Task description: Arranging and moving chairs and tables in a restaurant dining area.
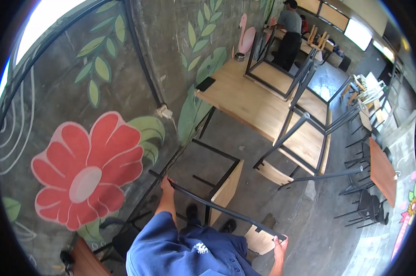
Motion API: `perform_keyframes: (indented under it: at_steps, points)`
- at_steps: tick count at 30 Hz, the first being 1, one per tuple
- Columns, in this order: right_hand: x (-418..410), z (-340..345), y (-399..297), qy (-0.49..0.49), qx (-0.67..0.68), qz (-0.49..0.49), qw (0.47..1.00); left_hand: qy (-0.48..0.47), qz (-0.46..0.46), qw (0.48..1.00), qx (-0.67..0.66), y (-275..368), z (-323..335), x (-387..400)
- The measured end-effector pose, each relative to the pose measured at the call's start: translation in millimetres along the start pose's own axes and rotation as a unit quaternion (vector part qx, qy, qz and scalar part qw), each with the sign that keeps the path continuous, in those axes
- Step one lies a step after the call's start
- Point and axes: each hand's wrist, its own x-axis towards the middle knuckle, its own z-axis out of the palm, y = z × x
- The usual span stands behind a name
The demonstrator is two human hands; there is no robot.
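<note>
A chair with a black metal frame [208, 204] and light wood seat [228, 193] is tipped on its side before me, across my body. My left hand [167, 183] grips the frame tube near its left end, by the wall. My right hand [280, 243] is closed around the other end, next to the chair's wooden backrest [259, 239]. The chair's legs point left toward the painted wall. Whether the chair touches the floor, I cannot tell.
Ahead stands a wooden table [242, 93] with upturned chairs [297, 138] on it and a black phone [205, 84] at its corner. A person [290, 34] stands beyond. Black chairs [366, 207] surround a brown table [383, 169] at right. A wall socket [164, 112] sits left.
</note>
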Motion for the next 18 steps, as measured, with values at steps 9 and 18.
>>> perform_keyframes:
  at_steps: [9, 18]
  points:
    - [-67.7, 135.0, -100.6, -0.005, -0.208, -0.160, 0.965, 0.012, -0.147, 0.986, 0.081, -33.4, -20.6, 109.1]
    - [-34.3, 314.7, -149.0, 0.043, -0.301, -0.292, 0.907, -0.559, -0.076, 0.680, 0.468, -55.1, -0.5, 25.0]
